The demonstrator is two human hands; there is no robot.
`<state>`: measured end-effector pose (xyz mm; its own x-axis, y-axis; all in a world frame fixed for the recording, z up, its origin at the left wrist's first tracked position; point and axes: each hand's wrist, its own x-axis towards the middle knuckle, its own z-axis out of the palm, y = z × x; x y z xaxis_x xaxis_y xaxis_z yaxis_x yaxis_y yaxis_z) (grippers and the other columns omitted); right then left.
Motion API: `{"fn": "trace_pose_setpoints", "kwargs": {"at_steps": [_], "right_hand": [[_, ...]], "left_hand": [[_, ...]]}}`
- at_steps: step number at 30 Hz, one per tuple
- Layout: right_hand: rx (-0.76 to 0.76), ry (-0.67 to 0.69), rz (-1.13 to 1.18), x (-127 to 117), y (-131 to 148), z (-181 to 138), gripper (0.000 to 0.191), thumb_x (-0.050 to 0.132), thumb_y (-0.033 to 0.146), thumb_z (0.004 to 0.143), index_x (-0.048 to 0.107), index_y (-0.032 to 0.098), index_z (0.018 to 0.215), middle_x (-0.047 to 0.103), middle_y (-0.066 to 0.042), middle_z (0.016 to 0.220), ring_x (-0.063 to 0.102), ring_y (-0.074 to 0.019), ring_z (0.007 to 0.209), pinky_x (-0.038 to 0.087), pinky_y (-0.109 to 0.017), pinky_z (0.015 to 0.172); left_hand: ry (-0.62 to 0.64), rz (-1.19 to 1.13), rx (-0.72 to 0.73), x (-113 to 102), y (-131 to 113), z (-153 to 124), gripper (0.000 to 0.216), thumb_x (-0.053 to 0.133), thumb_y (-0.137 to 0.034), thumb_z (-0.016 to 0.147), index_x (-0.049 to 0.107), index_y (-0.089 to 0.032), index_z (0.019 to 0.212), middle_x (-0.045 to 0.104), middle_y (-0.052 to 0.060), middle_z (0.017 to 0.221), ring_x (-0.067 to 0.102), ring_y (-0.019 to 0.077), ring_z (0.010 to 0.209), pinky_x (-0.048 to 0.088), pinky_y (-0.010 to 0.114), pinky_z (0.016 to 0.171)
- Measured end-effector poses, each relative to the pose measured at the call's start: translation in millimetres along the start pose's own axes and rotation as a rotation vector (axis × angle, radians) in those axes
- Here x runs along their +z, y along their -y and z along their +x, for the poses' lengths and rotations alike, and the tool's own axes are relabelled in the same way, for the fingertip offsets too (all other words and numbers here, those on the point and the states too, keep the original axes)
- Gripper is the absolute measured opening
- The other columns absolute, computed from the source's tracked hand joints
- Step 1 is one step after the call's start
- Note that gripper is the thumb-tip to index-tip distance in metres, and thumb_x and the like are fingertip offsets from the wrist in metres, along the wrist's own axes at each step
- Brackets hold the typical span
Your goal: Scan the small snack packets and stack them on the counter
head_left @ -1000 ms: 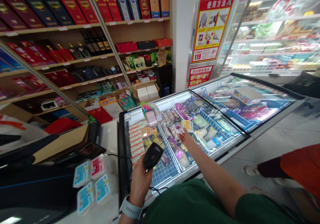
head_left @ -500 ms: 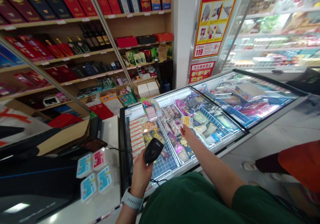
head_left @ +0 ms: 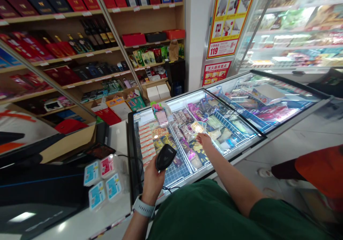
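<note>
My left hand [head_left: 154, 175] is wrapped round a black handheld barcode scanner [head_left: 166, 156], its head tilted toward the freezer. A pale watch is on that wrist. Between the fingers of my right hand [head_left: 204, 140] is a small yellow-labelled plastic pack [head_left: 198, 127], raised above the glass. Its label glows brightly now, so the print cannot be read. Both hands are over the glass-topped freezer [head_left: 150, 114], and the scanner is apart from the pack. To my left, several clear plastic boxes [head_left: 114, 185] with blue or pink labels rest on the counter [head_left: 80, 220].
Inside the freezer, wire baskets [head_left: 177, 174] hold bagged goods. An open cardboard box [head_left: 71, 143] and dark equipment [head_left: 40, 193] occupy the left side. Shelves of boxed bottles [head_left: 64, 52] stand behind. At right is a person in orange [head_left: 321, 170] beside the freezer.
The yellow-labelled pack has tilted and its label has become brightly lit. My right hand has shifted slightly right. The scanner has stayed nearly in place in my left hand.
</note>
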<state>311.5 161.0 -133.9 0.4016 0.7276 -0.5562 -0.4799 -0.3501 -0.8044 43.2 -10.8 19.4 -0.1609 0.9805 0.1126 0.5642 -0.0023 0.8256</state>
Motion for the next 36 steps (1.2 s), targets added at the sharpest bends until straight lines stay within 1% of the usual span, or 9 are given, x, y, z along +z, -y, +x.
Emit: {"fn": "trace_pose_setpoints", "kwargs": {"at_steps": [4, 8, 13, 16, 21, 24, 26, 30, 36], "right_hand": [[-0.063, 0.017, -0.019, -3.2, 1.7, -3.4, 0.028, 0.08, 0.02, 0.065, 0.055, 0.019, 0.077, 0.067, 0.002, 0.061, 0.066, -0.0139, 0.053, 0.046, -0.019, 0.044], [-0.214, 0.041, -0.099, -1.9, 2.4, -6.9, 0.026, 0.077, 0.024, 0.063, 0.058, 0.019, 0.08, 0.065, 0.004, 0.062, 0.065, -0.0128, 0.055, 0.046, -0.018, 0.045], [-0.321, 0.075, -0.189, 0.7, 3.1, -9.4, 0.02, 0.072, 0.03, 0.068, 0.065, 0.016, 0.082, 0.065, 0.002, 0.062, 0.061, -0.012, 0.052, 0.047, -0.019, 0.044], [-0.251, 0.106, -0.149, 4.0, 2.6, -10.2, 0.018, 0.069, 0.031, 0.072, 0.065, 0.017, 0.082, 0.064, 0.002, 0.06, 0.06, -0.012, 0.048, 0.047, -0.02, 0.043], [-0.019, 0.09, 0.097, 13.1, 1.3, -10.7, 0.008, 0.064, 0.024, 0.077, 0.059, 0.018, 0.081, 0.063, 0.002, 0.059, 0.061, -0.0127, 0.047, 0.049, -0.021, 0.044], [0.083, 0.072, 0.206, 17.0, 2.4, -11.0, 0.003, 0.058, 0.018, 0.08, 0.057, 0.019, 0.083, 0.065, 0.002, 0.061, 0.062, -0.013, 0.051, 0.048, -0.02, 0.044], [0.135, 0.097, 0.219, 18.0, 3.8, -12.2, 0.004, 0.057, 0.017, 0.082, 0.058, 0.019, 0.086, 0.067, 0.0, 0.064, 0.065, -0.014, 0.055, 0.047, -0.019, 0.044], [0.201, 0.178, 0.187, 17.6, 6.8, -18.6, 0.01, 0.057, 0.012, 0.08, 0.06, 0.016, 0.088, 0.069, -0.002, 0.067, 0.065, -0.0152, 0.055, 0.043, -0.019, 0.04], [0.211, 0.292, 0.156, 20.2, 9.6, -28.0, 0.022, 0.06, 0.006, 0.074, 0.061, 0.016, 0.093, 0.072, -0.006, 0.077, 0.072, -0.0206, 0.074, 0.056, -0.025, 0.056]], "left_hand": [[0.005, -0.007, 0.008, 0.4, 0.4, 1.1, 0.049, 0.057, -0.013, 0.072, 0.062, -0.018, 0.12, 0.073, 0.011, 0.114, 0.068, 0.0291, 0.109, 0.053, 0.044, 0.097], [0.006, -0.01, 0.008, 0.2, 1.0, 2.6, 0.048, 0.058, -0.012, 0.071, 0.062, -0.018, 0.119, 0.073, 0.011, 0.114, 0.068, 0.0292, 0.109, 0.052, 0.044, 0.097], [0.007, -0.011, 0.001, 1.9, 3.5, 3.8, 0.048, 0.057, -0.011, 0.071, 0.062, -0.018, 0.118, 0.073, 0.01, 0.113, 0.068, 0.0294, 0.11, 0.052, 0.044, 0.097], [0.024, -0.016, -0.003, 1.4, 3.1, 4.4, 0.05, 0.056, -0.01, 0.071, 0.061, -0.018, 0.12, 0.073, 0.01, 0.115, 0.067, 0.0295, 0.112, 0.051, 0.045, 0.099], [0.031, -0.014, -0.019, 0.1, 1.5, 5.6, 0.054, 0.056, -0.009, 0.071, 0.059, -0.018, 0.124, 0.072, 0.011, 0.118, 0.065, 0.0298, 0.116, 0.05, 0.045, 0.102], [0.028, -0.007, -0.018, 0.9, 0.7, 5.8, 0.052, 0.056, -0.009, 0.071, 0.06, -0.017, 0.122, 0.072, 0.011, 0.117, 0.066, 0.0298, 0.114, 0.05, 0.045, 0.101], [0.023, -0.003, -0.016, 1.6, 0.0, 5.7, 0.051, 0.056, -0.009, 0.07, 0.06, -0.017, 0.121, 0.072, 0.011, 0.115, 0.066, 0.0298, 0.113, 0.05, 0.045, 0.1], [0.002, 0.01, -0.016, 1.6, -1.8, 5.5, 0.051, 0.057, -0.009, 0.07, 0.061, -0.018, 0.12, 0.073, 0.011, 0.113, 0.067, 0.0302, 0.111, 0.051, 0.045, 0.099], [0.028, 0.013, -0.002, 0.9, -1.0, 6.4, 0.053, 0.056, -0.008, 0.071, 0.06, -0.017, 0.122, 0.072, 0.011, 0.116, 0.066, 0.0299, 0.113, 0.051, 0.045, 0.1]]}}
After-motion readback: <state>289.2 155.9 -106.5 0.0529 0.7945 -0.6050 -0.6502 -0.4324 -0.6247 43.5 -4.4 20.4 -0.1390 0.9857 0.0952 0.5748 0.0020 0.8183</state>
